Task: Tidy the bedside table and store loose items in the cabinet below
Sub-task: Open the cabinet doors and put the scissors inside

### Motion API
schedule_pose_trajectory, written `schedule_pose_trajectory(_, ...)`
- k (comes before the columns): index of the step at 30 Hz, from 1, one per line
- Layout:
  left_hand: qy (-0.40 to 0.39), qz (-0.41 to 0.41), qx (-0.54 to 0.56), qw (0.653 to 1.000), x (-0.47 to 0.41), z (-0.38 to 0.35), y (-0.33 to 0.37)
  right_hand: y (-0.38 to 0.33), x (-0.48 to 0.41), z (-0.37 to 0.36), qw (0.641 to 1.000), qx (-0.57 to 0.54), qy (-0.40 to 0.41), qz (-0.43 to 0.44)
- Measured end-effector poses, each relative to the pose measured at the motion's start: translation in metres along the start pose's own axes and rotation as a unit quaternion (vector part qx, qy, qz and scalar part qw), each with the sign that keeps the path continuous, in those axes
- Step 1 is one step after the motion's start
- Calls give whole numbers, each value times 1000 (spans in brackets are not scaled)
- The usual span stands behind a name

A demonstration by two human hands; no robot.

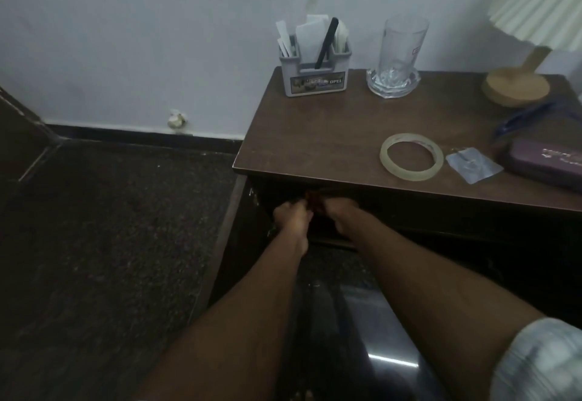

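Head view, and both arms are stretched down into the dark space under the bedside table. Left hand and right hand meet just beneath the table's front edge, fingers curled around a small reddish-brown thing between them; it's too dim to tell what it is, or whether the grip is firm. To their left, the cabinet door stands swung out over the dark carpet. Up on top, back left corner: a grey desk organiser stuffed with paper slips and a black pen, its label reading "OPEL". Next along, a clear tall glass standing in a glass ashtray. Nearer the front, a roll of clear tape lies flat, a small plastic packet just beside it. Far right, the wooden lamp base under a pleated shade, a blue pen, and a purple case with pale lettering too blurred to read.
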State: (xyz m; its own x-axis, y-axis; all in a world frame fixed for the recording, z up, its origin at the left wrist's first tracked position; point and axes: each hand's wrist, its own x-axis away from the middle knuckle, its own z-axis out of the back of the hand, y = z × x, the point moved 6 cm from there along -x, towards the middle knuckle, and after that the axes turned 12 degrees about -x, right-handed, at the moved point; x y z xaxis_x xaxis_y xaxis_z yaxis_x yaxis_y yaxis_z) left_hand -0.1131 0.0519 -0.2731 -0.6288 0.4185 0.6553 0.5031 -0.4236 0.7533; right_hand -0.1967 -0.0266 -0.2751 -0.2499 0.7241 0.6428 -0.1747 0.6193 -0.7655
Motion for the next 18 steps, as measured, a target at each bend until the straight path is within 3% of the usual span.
schedule_pose_trajectory(10, 5, 4, 0, 1000, -26, 5, -7, -7, -11, -29, 994, 80, -75, -29)
schedule_pose_trajectory(18, -26, 14, 11, 1000, -27, 6, 1, -16, 4, -28, 993, 55, -108, -1)
